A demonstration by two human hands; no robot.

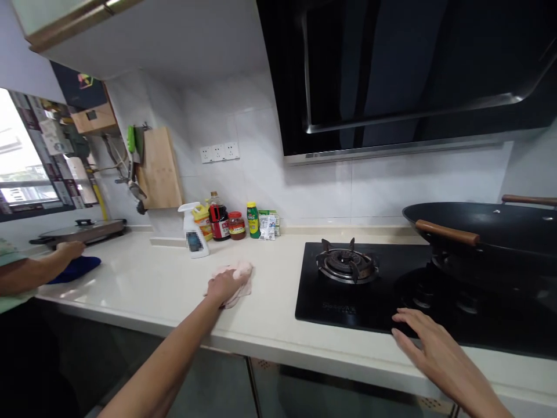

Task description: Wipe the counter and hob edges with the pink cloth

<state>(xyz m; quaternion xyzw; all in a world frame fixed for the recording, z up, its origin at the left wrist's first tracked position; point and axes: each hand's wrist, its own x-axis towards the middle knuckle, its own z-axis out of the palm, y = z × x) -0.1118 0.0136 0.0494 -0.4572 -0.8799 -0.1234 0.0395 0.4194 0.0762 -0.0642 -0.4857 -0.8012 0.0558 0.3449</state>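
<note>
My left hand (223, 287) presses a pale pink cloth (242, 275) against the white countertop (270, 278), left of the stove. The fingers are closed over the bunched cloth, which spreads out around them. Over the front edge of the black gas stove (374, 310) is my right hand (429, 342), fingers apart and holding nothing. It is near the stove's control knobs (422, 299); whether it touches the glass I cannot tell. A white spray bottle (194, 232) stands upright behind and left of the cloth.
A large wok (500, 229) sits on the right burner. Sauce bottles (219, 217), a jar (237, 225) and packets line the wall. At far left another person's hand (69, 251) is over a blue cloth (76, 269). The range hood (391, 142) hangs above the stove.
</note>
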